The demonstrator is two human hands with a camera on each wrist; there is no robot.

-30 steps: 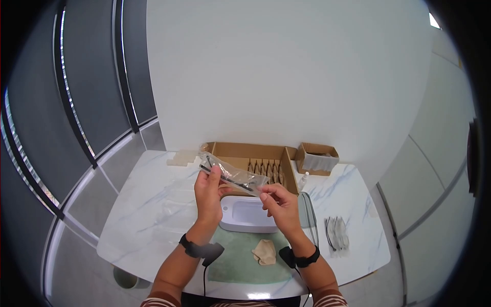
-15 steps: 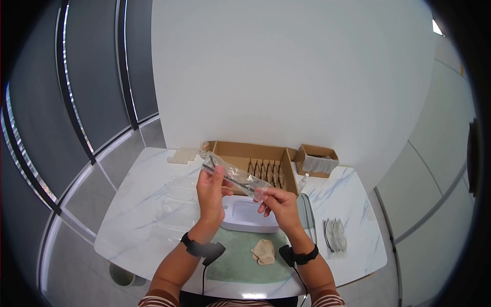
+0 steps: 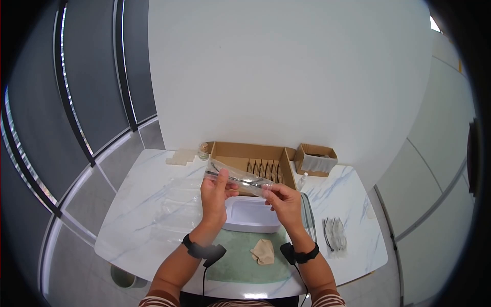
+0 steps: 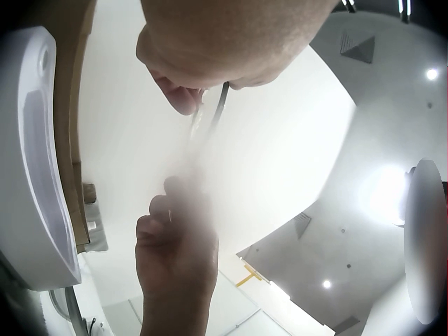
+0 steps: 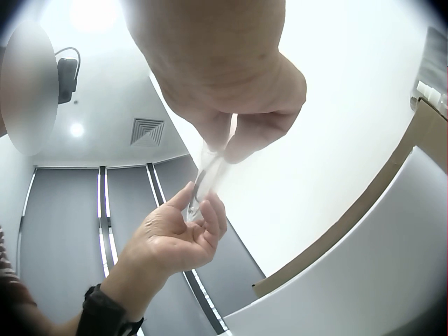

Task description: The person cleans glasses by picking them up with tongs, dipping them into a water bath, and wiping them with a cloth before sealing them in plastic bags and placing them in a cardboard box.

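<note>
The white marble-patterned table (image 3: pixel 138 204) carries everything, its middle given over to the work and the extra items pushed to the sides, presumably so nothing crowds the hands. At the far edge lies a shallow cardboard box (image 3: pixel 227 149) with a row of brown upright pieces in its right part, probably spaced that way to keep them separate. A green mat (image 3: pixel 225 266) covers the near edge, likely to protect the surface, and the pale lilac-white basin (image 3: pixel 250 226) sits just behind it, within easy reach. A smaller cardboard box (image 3: pixel 314 174) stands at the back right, and a cluster of clear bagged pieces (image 3: pixel 335 236) lies well apart on the right. Above the basin, the left hand (image 3: pixel 216 197) pinches one end of a clear plastic sleeve (image 3: pixel 246 176) between thumb and fingers, while the right hand (image 3: pixel 284 203) pinches the other end with its fingertips; gripping both ends seems meant to steady the limp film. The sleeve is held up off the table, slanting down toward the right hand, see-through, wrinkled and catching bright glints. Inside runs a thin, dark, slender item (image 3: pixel 232 178), by its look folded eyeglasses, though glare leaves its exact form unclear
</note>
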